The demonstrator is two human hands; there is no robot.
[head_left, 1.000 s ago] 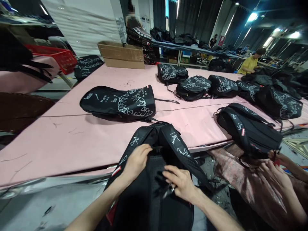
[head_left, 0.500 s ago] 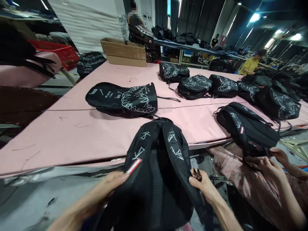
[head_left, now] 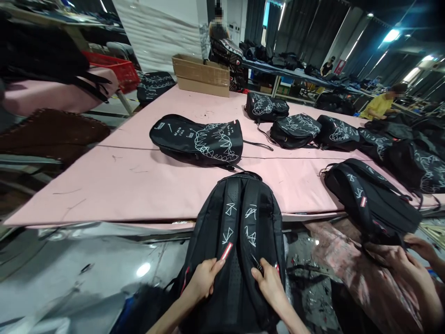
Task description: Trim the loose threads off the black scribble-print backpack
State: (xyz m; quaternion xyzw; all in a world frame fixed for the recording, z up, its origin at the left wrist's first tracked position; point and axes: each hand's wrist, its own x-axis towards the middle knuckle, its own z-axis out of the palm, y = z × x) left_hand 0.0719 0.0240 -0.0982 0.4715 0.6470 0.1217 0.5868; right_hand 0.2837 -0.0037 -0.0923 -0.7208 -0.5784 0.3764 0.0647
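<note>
A black backpack (head_left: 231, 278) leans against the table's front edge with its back panel and two shoulder straps facing me. White scribbled marks run down both straps. My left hand (head_left: 205, 277) grips the left shoulder strap (head_left: 228, 227) just below its red-and-white label (head_left: 226, 251). On the other strap (head_left: 250, 232), my right hand (head_left: 270, 282) is closed around its edge. A small dark pair of thread snips (head_left: 257, 265) shows partly between that hand's fingers; the rest is hidden.
On the pink table (head_left: 118, 185) lies another black backpack (head_left: 198, 141), with several more at the right and a cardboard box (head_left: 201, 76) at the back. Right of me, a co-worker's hands (head_left: 399, 260) hold a black backpack (head_left: 375, 199). A red crate (head_left: 114, 69) stands at far left.
Both my hands have moved inward, bringing the spread straps close together over the back panel. The view has turned slightly left. The snips are now more hidden in my right hand.
</note>
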